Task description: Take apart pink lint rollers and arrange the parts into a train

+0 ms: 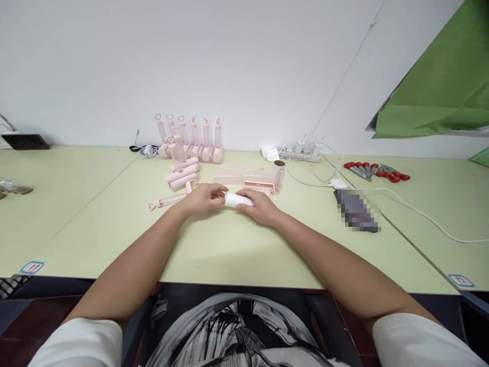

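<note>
Between both hands, just above the table, is a white lint roller refill roll point(237, 200) lying sideways. My right hand point(263, 206) wraps its right end, thumb in front and fingers behind. At the roll's left end, my left hand point(204, 198) has thumb and fingers curled in against the edge. Beside the left hand lies a lint roller handle point(170, 201) with a clear grip and a heart-shaped loop. Behind the right hand rests a pink roller cover point(260, 186), open side up. A clear tube with a brown-cored roll point(279, 176) stands to its right.
Several pink lint rollers point(194, 135) stand at the back left. A power strip point(300, 153) with white cables sits by the wall. Red-ended tools point(362, 169) and a dark blurred packet point(357, 210) lie on the right. Clear plastic packaging point(227, 177) lies behind my hands.
</note>
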Demonstrator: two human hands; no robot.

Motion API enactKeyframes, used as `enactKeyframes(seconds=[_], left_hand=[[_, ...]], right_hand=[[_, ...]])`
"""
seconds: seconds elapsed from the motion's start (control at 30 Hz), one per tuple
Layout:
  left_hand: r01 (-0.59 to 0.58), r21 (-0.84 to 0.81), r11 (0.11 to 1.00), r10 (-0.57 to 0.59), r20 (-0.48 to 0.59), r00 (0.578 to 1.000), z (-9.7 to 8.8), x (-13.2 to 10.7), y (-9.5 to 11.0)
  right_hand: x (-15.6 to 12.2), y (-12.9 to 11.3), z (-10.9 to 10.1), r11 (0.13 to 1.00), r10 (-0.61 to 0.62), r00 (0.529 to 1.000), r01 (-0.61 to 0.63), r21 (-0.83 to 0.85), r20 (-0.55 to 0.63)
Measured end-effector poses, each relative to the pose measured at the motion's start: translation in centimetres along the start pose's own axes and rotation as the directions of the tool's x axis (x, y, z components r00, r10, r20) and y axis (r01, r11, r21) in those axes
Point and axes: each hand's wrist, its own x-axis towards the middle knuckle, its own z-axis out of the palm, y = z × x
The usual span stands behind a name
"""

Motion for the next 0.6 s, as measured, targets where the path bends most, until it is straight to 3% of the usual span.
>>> enactKeyframes(seconds=[0.17,0.27,0.3,0.37,0.47,0.53,0.6], left_hand=[[-0.023,0.013,1.0,0.024,-0.106,0.994,0.3,0.4,-0.4],[-0.022,-0.046,0.999,0.008,-0.266,0.964,0.3,0.7,-0.4],[-0.022,-0.074,0.997,-0.002,-0.313,0.95,0.4,0.7,-0.4],[-0.034,-0.087,0.996,0.001,-0.356,0.935,0.7,0.7,0.0],[-0.081,-0.028,0.996,0.071,-0.272,0.96,2.0,0.1,1.0],[-0.1,0.013,0.995,0.101,-0.212,0.972,3.2,-0.3,1.9],[-0.094,0.036,0.995,0.099,-0.23,0.968,4.2,-0.7,2.7]], right_hand=[[0.1,0.0,0.4,0.994,0.068,0.992,-0.059,0.087,-0.108],[0.4,-0.2,0.6,0.947,0.173,0.965,-0.108,0.302,-0.198],[0.4,-0.4,0.6,0.891,0.249,0.946,-0.139,0.432,-0.208],[0.5,-0.9,0.6,0.689,0.395,0.903,-0.17,0.704,-0.169],[0.4,-1.8,0.4,0.384,0.452,0.889,-0.123,0.915,-0.071],[0.4,-2.4,0.3,0.291,0.455,0.889,-0.085,0.953,-0.059],[0.3,-2.8,0.5,0.253,0.482,0.872,-0.05,0.966,-0.081]])
